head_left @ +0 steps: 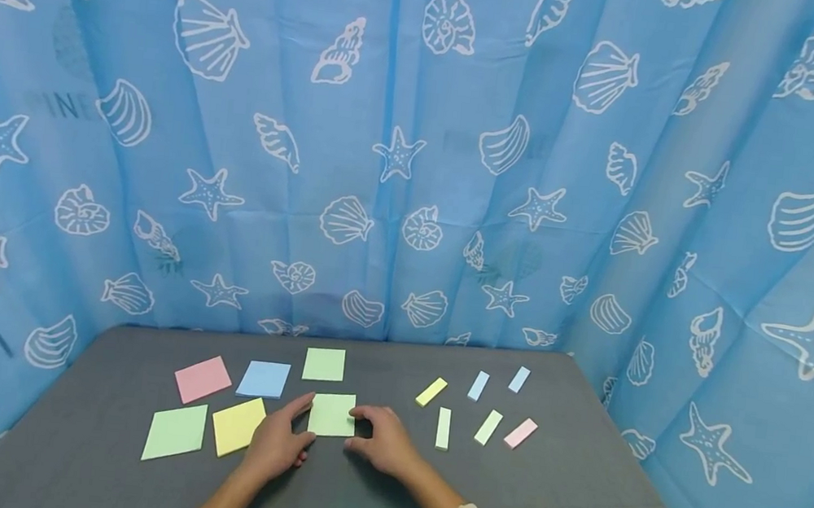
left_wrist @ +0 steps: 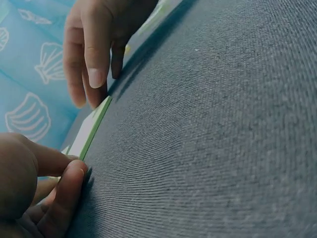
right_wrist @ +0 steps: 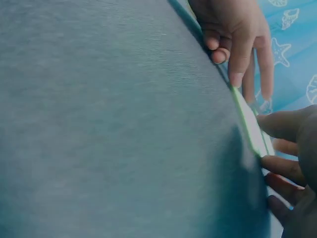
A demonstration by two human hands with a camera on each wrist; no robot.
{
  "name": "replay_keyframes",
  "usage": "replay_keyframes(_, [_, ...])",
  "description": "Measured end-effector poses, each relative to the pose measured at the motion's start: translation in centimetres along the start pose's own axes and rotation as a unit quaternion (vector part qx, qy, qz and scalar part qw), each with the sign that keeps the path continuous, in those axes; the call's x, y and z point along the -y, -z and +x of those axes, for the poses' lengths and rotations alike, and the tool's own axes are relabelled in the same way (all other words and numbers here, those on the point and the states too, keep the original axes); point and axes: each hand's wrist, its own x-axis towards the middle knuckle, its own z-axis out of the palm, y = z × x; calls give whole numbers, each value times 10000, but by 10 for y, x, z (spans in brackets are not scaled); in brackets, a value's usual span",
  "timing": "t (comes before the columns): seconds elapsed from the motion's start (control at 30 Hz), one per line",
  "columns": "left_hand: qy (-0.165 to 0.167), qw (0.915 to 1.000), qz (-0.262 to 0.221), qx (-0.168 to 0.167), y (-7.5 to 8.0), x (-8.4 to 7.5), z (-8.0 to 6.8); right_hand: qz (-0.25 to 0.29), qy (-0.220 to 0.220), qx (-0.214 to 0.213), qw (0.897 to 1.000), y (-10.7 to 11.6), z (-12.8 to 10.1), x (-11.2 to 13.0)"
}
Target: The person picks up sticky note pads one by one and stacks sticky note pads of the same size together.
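A square light-green sticky note pad [head_left: 332, 415] lies flat on the grey table between the two hands. My left hand [head_left: 276, 440] is at its left side, index fingertip by the far corner and thumb by the near one. Facing it, my right hand [head_left: 383, 440] has thumb and index finger spread along the right edge. The left wrist view shows the pad's thin green edge [left_wrist: 95, 130] with the left thumb tip right at one corner. From the right wrist view, the right fingertips [right_wrist: 270, 162] meet the pad's edge.
Left of the hands lie a pink pad [head_left: 203, 380], a blue pad [head_left: 263, 379], a yellow pad [head_left: 237, 427] and a larger green pad [head_left: 174, 432]. Another green pad [head_left: 323, 365] lies behind. Several narrow strips, including a yellow strip [head_left: 431, 392], sit right. A blue shell-print curtain [head_left: 397, 204] stands behind.
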Motion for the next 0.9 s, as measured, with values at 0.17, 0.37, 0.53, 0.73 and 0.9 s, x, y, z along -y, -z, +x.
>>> replay_keyframes(0.17, [189, 9997, -108, 116, 3, 0, 3, -219, -71, 155, 9996, 6, 8, 5])
replay_keyframes(0.37, [172, 9991, -201, 331, 7, 0, 7, -429, -55, 212, 9988, 5, 16, 2])
replay_keyframes(0.53, [-45, 9996, 108, 263, 10, -3, 8, -495, 395, 197, 9978, 2, 21, -6])
replay_keyframes(0.73, [-674, 9916, 1004, -452, 16, -7, 13, -537, 753, 295, 9953, 2, 23, -13])
replay_keyframes(0.9, [-1060, 9803, 1523, -673, 19, -2, 17, -700, 723, 508, 9936, 1, 25, -13])
